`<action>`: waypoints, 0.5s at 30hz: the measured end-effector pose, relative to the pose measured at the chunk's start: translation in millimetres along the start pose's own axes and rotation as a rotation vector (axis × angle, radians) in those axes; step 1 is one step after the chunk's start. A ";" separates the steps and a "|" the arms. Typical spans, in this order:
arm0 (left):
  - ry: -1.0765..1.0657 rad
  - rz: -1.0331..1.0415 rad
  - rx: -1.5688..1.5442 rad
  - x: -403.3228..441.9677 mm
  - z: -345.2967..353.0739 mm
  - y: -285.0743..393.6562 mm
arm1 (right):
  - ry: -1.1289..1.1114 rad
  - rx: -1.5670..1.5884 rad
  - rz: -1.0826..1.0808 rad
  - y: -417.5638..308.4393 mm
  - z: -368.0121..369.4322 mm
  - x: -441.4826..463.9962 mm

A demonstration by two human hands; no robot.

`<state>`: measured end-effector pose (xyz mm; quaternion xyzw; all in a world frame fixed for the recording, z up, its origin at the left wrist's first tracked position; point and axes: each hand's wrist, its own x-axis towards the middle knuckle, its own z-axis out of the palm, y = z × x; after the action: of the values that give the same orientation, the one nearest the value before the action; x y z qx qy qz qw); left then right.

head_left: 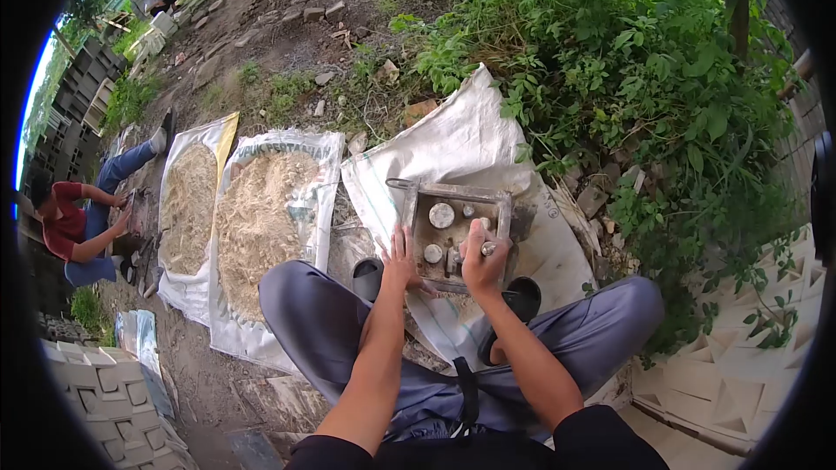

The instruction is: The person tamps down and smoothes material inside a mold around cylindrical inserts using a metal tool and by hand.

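Note:
A square mould frame (459, 192) with a looped handle at its upper left corner lies on a white woven sack between my feet. Inside it stand several round pale metal pieces (441, 215) of different sizes, on a dusty bottom. My left hand (401, 258) lies along the frame's left side, fingers stretched out and thumb spread towards the near edge. Over the right half of the frame, my right hand (483, 263) is closed around a short rod-like metal tool (489, 248); its rounded end shows, and the hand hides the rest.
Left of my knee, two sacks carry heaps of pale sandy powder (266, 209). Farther left a person in a red shirt (65, 218) sits working. Patterned blocks (113, 392) are stacked lower left, others (723, 365) lower right. Green bushes (610, 61) grow upper right.

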<state>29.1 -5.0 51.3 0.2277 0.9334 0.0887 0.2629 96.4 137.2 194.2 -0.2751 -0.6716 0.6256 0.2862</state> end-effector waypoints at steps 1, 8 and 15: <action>-0.010 -0.002 -0.009 1.9 -5.2 3.4 | -0.023 -0.054 -0.079 17.2 1.8 3.3; -0.068 -0.016 0.014 2.0 -12.5 5.6 | -0.048 -0.055 -0.034 -5.7 -8.7 6.9; 0.025 0.040 0.112 2.4 -11.4 4.8 | 0.002 -0.020 -0.048 -16.8 -5.7 9.9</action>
<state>23.1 -0.3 61.3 0.2597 0.9353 0.0443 0.2363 93.6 147.2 211.6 -0.2625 -0.6840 0.6115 0.2989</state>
